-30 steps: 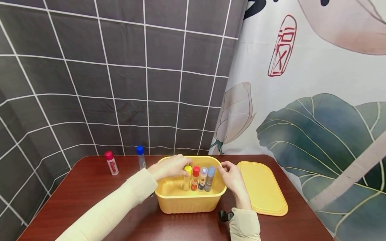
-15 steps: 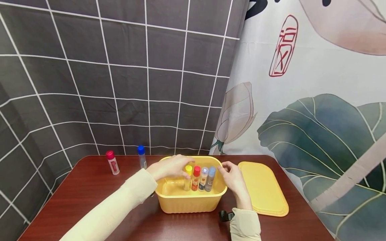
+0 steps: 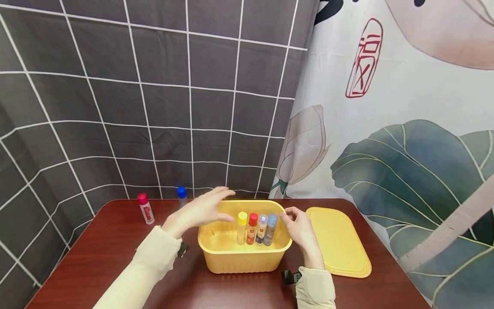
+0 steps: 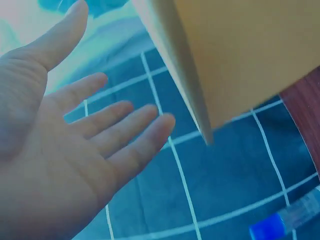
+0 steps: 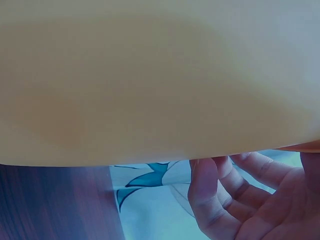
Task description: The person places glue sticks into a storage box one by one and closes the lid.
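My left hand [image 3: 198,211] is raised over the left end of a yellow plastic bin [image 3: 247,262], thumb and fingers spread, holding nothing. In the left wrist view its palm faces the camera beside the bin's wall [image 4: 250,55]. My right hand [image 3: 300,227] pinches the bin's right rim; the right wrist view shows its thumb and fingertips right at the edge. Inside the bin, in a row toward the right, stand slim capped bottles: one yellow-capped bottle [image 3: 241,228], one red-capped bottle [image 3: 251,229], one pale lilac-capped bottle [image 3: 261,229] and one light-blue-capped bottle [image 3: 271,229].
A pink-capped bottle [image 3: 146,209] stands at the back left of the dark red table [image 3: 115,249]. Near it, a blue-capped bottle [image 3: 182,195] is partly hidden behind my left hand. A flat yellow lid [image 3: 339,242] lies right of the bin. Grey checked cloth [image 3: 154,103] hangs behind.
My left hand has let go of the yellow-capped bottle, leaving it standing in the bin, and has moved up and left with its fingers spreading. The right hand stays at the rim.
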A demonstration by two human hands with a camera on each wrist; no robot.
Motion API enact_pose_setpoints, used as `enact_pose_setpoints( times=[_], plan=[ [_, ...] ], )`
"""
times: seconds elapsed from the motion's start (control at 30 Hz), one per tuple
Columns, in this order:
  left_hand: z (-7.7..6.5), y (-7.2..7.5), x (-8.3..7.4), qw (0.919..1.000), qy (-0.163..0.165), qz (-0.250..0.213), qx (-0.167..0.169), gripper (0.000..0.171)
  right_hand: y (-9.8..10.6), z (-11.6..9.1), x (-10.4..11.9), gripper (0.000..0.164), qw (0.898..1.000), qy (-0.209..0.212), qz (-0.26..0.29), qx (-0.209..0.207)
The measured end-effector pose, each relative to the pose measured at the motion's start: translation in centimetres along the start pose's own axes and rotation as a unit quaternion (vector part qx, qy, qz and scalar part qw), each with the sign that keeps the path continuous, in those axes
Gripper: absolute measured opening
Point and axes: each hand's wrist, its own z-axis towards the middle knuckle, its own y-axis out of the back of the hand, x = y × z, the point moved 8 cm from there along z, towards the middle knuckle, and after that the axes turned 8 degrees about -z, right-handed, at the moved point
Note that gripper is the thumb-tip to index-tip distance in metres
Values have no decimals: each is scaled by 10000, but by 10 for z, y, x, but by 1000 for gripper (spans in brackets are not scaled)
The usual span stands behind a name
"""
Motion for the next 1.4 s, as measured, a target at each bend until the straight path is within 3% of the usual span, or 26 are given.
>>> enact_pose_setpoints(
  times=[0.23, 0.53, 0.8, 0.93, 1.17, 1.4],
  plan=[
    [-20, 20, 29, 9970, 208, -385, -638, 78, 3, -1, -2, 19, 10000, 8, -38, -76],
    [-46, 33, 75, 9879, 505, -371, -1422, 76, 4, -1, -2, 19, 9999, 31, -58, -81],
    [-52, 37, 99, 9785, 653, -533, -1885, 75, 4, 1, -1, 18, 9998, 119, -54, -114],
    [-49, 35, 111, 9672, 704, -798, -2305, 72, 5, 0, -1, 17, 9998, 123, -73, -163],
    [-41, 32, 132, 9373, 802, -1042, -3227, 65, 7, 0, 1, 16, 9995, 228, -123, -200],
    [-39, 28, 150, 9223, 1286, -1201, -3442, 61, 7, -1, 4, 15, 9990, 300, -236, -239]
  ],
)
